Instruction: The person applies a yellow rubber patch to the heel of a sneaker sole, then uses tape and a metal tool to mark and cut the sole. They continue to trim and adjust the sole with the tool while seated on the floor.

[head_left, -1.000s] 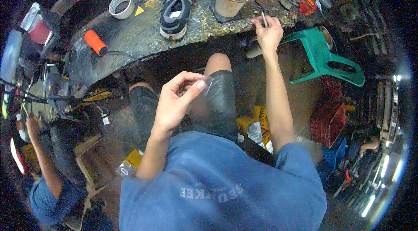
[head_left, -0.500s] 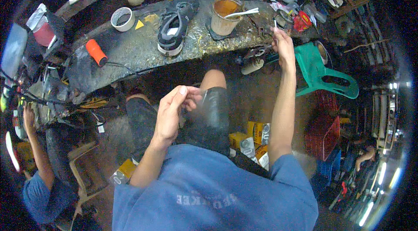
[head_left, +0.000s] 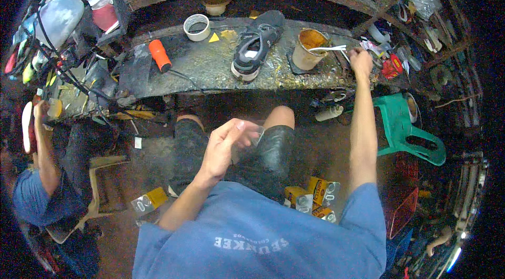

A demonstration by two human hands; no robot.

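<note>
My left hand [head_left: 223, 147] is raised over my lap, its thumb and fingers closed on a small, thin, see-through piece [head_left: 259, 134], perhaps plastic. My right arm stretches forward, and my right hand [head_left: 361, 63] is closed low over the right end of the workbench [head_left: 210, 80]. A thin white stick [head_left: 345, 57] shows at its fingers, partly hidden. Just left of that hand stands a stained pot [head_left: 306, 59] with brownish residue inside and white handles leaning out over its rim. A black sneaker [head_left: 256, 42] with a white sole lies left of the pot.
On the bench are a tape roll [head_left: 197, 27] and an orange cylinder [head_left: 159, 56] with a cord. Clutter lies around a red packet [head_left: 392, 67]. A green plastic chair [head_left: 405, 126] stands right, yellow boxes [head_left: 321, 192] on the floor. A co-worker's arm [head_left: 47, 152] holds a shoe sole [head_left: 28, 127] at left.
My right hand has gone from raised to down at the bench, right of the pot. My left hand keeps its pinch. The view has shifted, and the co-worker's sole now shows upright.
</note>
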